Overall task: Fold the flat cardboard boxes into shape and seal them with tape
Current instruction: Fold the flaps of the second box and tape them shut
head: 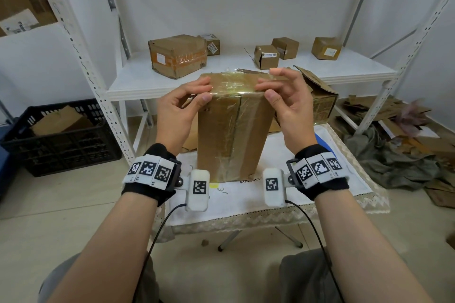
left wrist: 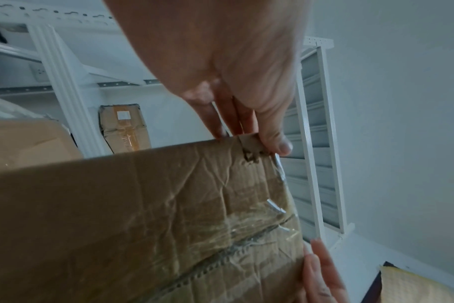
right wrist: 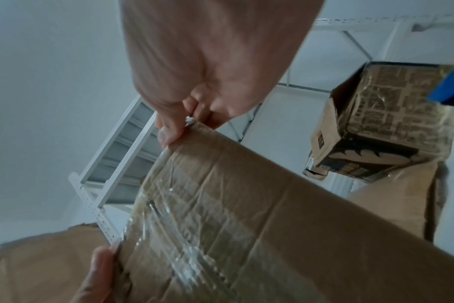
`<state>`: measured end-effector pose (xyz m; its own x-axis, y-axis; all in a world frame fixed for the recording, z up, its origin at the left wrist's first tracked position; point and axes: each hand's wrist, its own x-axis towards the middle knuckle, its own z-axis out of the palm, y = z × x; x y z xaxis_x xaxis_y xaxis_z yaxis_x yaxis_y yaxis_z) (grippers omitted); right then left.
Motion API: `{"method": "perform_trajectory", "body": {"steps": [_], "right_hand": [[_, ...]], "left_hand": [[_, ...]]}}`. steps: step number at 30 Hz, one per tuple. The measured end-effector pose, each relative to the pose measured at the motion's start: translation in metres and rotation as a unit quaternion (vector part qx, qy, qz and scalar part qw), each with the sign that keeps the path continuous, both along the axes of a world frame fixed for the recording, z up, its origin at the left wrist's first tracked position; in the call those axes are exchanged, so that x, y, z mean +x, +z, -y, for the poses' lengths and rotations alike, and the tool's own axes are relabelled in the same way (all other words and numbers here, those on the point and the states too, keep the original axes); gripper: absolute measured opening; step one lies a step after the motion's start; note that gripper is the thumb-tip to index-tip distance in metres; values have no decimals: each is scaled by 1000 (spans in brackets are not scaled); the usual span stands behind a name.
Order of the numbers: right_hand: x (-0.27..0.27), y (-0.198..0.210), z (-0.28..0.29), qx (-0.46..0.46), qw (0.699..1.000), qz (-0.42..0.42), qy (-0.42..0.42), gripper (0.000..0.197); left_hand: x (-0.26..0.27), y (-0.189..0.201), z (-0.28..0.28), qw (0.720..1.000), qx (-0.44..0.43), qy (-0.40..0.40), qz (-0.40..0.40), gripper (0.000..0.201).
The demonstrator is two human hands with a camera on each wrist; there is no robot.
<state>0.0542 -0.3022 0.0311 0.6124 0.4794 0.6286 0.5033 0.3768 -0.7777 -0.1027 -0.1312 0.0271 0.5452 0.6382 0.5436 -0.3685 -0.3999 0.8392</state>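
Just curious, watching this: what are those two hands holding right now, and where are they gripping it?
Both hold the upright cardboard box at its top front edge: the left hand pinches the left corner, the right hand the right.

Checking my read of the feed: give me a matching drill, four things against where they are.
Things:
1. tall taped box
2. black crate
3. left hand
4. largest shelf box

Places:
a. left end of the white shelf
b. on the floor, left
c. on the cloth-covered table
d. pinching the tall box's top left edge

Pairs: 1-c, 2-b, 3-d, 4-a
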Motion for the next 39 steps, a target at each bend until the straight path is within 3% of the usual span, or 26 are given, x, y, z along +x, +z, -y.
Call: {"method": "perform_trajectory", "body": {"steps": [5,15,21,25,27,30,39], "right_hand": [[0,-3,-8,50,996,-72,3,33],[-14,-8,-28,132,971,-190,61,27],[-17,-7,-26,128,969,-206,50,45],[-14,-5,-27,120,976,-181,9,53],[-17,-3,-29,113,983,-146,-4,49],[-21,-3,-30,101,990,-101,-17,40],[-20,-2,-27,63,991,-105,-59,25]], "left_hand": [[7,1,-5,1000,18,-2,-2,3],[5,-2,4,999,-11,47,7,7],[27,9,23,994,-20,102,17,20],[28,7,27,995,-1,100,10,19],[27,7,26,995,27,95,4,16],[24,10,28,995,62,75,-11,26],[27,14,31,990,98,79,-60,32]]}}
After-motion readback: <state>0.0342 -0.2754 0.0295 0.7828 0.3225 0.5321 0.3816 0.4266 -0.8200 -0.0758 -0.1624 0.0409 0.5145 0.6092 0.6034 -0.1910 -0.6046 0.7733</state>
